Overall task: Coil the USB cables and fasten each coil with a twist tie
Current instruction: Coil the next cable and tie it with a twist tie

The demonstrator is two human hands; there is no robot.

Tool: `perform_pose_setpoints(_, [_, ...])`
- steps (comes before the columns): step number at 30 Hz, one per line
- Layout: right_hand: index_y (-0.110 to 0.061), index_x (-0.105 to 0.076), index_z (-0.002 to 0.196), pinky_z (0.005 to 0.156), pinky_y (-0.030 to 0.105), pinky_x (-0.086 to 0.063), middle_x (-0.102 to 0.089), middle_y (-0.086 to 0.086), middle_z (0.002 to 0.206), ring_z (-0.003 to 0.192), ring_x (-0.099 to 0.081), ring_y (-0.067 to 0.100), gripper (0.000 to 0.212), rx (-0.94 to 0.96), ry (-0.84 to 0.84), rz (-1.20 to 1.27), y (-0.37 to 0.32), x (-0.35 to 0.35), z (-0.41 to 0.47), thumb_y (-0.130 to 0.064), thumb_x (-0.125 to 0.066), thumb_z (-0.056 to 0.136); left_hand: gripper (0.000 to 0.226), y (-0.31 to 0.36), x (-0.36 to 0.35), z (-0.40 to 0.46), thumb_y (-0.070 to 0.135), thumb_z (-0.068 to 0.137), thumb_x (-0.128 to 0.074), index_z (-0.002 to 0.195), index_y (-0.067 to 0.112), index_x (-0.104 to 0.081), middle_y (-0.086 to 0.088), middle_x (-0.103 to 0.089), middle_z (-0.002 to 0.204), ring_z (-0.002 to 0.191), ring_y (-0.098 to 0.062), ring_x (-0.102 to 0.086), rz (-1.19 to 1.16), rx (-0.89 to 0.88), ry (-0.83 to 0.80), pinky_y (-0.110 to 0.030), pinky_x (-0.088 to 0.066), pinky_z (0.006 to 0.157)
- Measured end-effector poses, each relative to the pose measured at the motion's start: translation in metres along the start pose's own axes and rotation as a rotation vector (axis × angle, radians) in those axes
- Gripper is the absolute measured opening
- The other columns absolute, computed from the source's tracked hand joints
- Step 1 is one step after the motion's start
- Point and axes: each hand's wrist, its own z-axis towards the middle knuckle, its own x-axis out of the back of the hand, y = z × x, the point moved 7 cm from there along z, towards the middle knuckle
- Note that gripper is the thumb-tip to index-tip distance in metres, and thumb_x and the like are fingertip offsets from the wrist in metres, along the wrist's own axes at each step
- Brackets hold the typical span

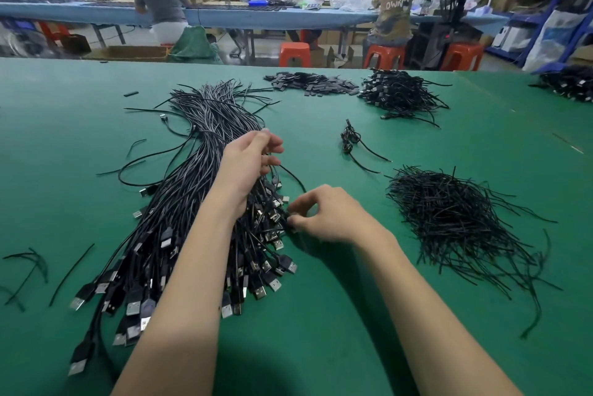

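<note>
A thick bundle of loose black USB cables (179, 203) lies on the green table (321, 331), plugs toward me. My left hand (247, 164) hovers over the bundle's middle and pinches a cable between thumb and fingers. At the bundle's right edge my right hand (324, 214) pinches a plug end of a cable. A heap of black twist ties (455, 219) lies to the right of my right hand. One coiled, tied cable (349, 142) rests beyond my hands. A pile of tied coils (398, 94) sits farther back.
A heap of small black flat parts (311, 82) lies at the back centre. Another cable pile (571, 84) is at the far right. Stray ties (29, 264) lie at the left. People sit on orange stools at a blue bench beyond the table's far edge.
</note>
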Motion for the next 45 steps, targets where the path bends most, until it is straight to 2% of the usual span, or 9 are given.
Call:
perform_pose_setpoints(7, [-0.033, -0.079, 0.106, 0.087, 0.023, -0.051, -0.077, -0.011, 0.101, 0.094, -0.066, 0.006, 0.019, -0.063, 0.019, 0.167, 0.007, -0.002, -0.002, -0.038, -0.073, 0.089, 0.027, -0.004, -0.011, -0.002, 0.028, 0.101, -0.050, 0.083, 0.022, -0.070, 0.010, -0.072, 0.079, 0.065, -0.004, -0.063, 0.139, -0.053, -0.062, -0.024, -0.044, 0.068])
perform_pose_setpoints(11, [-0.032, -0.080, 0.104, 0.057, 0.000, -0.036, -0.071, -0.017, 0.085, 0.065, -0.056, -0.016, 0.017, -0.002, 0.033, 0.187, 0.004, 0.025, -0.006, -0.037, -0.068, 0.094, 0.030, -0.003, -0.013, -0.002, 0.034, 0.103, -0.047, 0.088, 0.024, -0.071, 0.010, -0.075, 0.087, 0.076, -0.004, -0.064, 0.253, -0.108, -0.150, -0.028, -0.046, 0.076])
perform_pose_setpoints(16, [-0.032, -0.081, 0.088, 0.062, 0.017, -0.040, -0.070, -0.014, 0.076, 0.062, -0.054, 0.001, 0.017, 0.068, 0.102, 0.287, 0.002, 0.079, -0.022, -0.034, -0.065, 0.092, 0.040, 0.002, -0.028, -0.011, 0.062, 0.094, -0.038, 0.092, 0.043, -0.073, 0.025, -0.070, 0.089, 0.092, 0.000, -0.064, 0.520, -0.185, -0.272, -0.022, -0.045, 0.088])
perform_pose_setpoints(21, [-0.019, -0.079, 0.083, 0.050, 0.014, -0.035, -0.059, -0.011, 0.075, 0.056, -0.048, 0.009, 0.035, 0.017, 0.255, 0.596, 0.014, 0.110, -0.034, -0.033, -0.054, 0.102, 0.050, 0.015, -0.063, -0.030, 0.065, 0.096, -0.029, 0.091, 0.036, -0.070, 0.017, -0.073, 0.095, 0.092, 0.005, -0.061, 0.578, -0.272, -0.433, -0.044, -0.036, 0.110])
perform_pose_setpoints(28, [-0.015, -0.072, 0.098, 0.067, 0.028, -0.052, -0.070, -0.001, 0.087, 0.074, -0.062, 0.015, 0.058, -0.012, 0.301, 1.017, 0.030, 0.109, -0.030, -0.053, -0.029, 0.107, 0.046, 0.035, -0.109, -0.051, 0.033, 0.109, -0.034, 0.074, 0.014, -0.058, 0.001, -0.066, 0.066, 0.062, -0.016, -0.061, 0.159, -0.189, -0.539, -0.025, -0.046, 0.065])
perform_pose_setpoints(31, [-0.012, -0.067, 0.098, 0.086, 0.038, -0.059, -0.068, 0.004, 0.088, 0.086, -0.064, 0.018, 0.033, 0.016, 0.157, 0.925, 0.034, 0.089, -0.028, -0.026, -0.038, 0.107, 0.044, 0.043, -0.121, -0.057, 0.031, 0.109, -0.034, 0.076, 0.013, -0.056, -0.003, -0.062, 0.066, 0.061, -0.017, -0.058, -0.182, -0.017, -0.539, -0.027, -0.050, 0.067])
perform_pose_setpoints(35, [-0.027, -0.061, 0.098, 0.077, 0.009, -0.048, -0.068, -0.023, 0.095, 0.086, -0.063, -0.016, 0.045, 0.087, -0.054, 0.506, 0.027, 0.055, -0.032, 0.014, -0.046, 0.090, 0.040, 0.051, -0.124, -0.067, 0.034, 0.108, -0.034, 0.079, 0.015, -0.055, 0.001, -0.059, 0.070, 0.066, -0.014, -0.058, -0.640, 0.198, -0.570, -0.026, -0.051, 0.072])
perform_pose_setpoints(42, [-0.025, -0.062, 0.080, 0.066, 0.015, -0.046, -0.067, -0.021, 0.070, 0.068, -0.057, -0.009, 0.017, 0.196, -0.022, 0.389, 0.010, 0.055, -0.028, -0.012, -0.071, 0.087, 0.037, 0.062, -0.125, -0.072, 0.035, 0.107, -0.036, 0.083, 0.016, -0.056, 0.002, -0.057, 0.075, 0.067, -0.013, -0.057, -0.923, 0.265, -0.604, -0.027, -0.054, 0.068])
perform_pose_setpoints(45, [-0.003, -0.066, 0.080, 0.073, 0.023, -0.053, -0.074, 0.004, 0.076, 0.068, -0.061, 0.000, 0.025, 0.185, -0.016, 0.405, 0.010, 0.060, -0.030, -0.028, -0.065, 0.076, 0.034, 0.063, -0.123, -0.070, 0.035, 0.107, -0.036, 0.085, 0.016, -0.053, 0.003, -0.055, 0.074, 0.062, -0.011, -0.051, -0.957, 0.258, -0.610, -0.024, -0.049, 0.064])
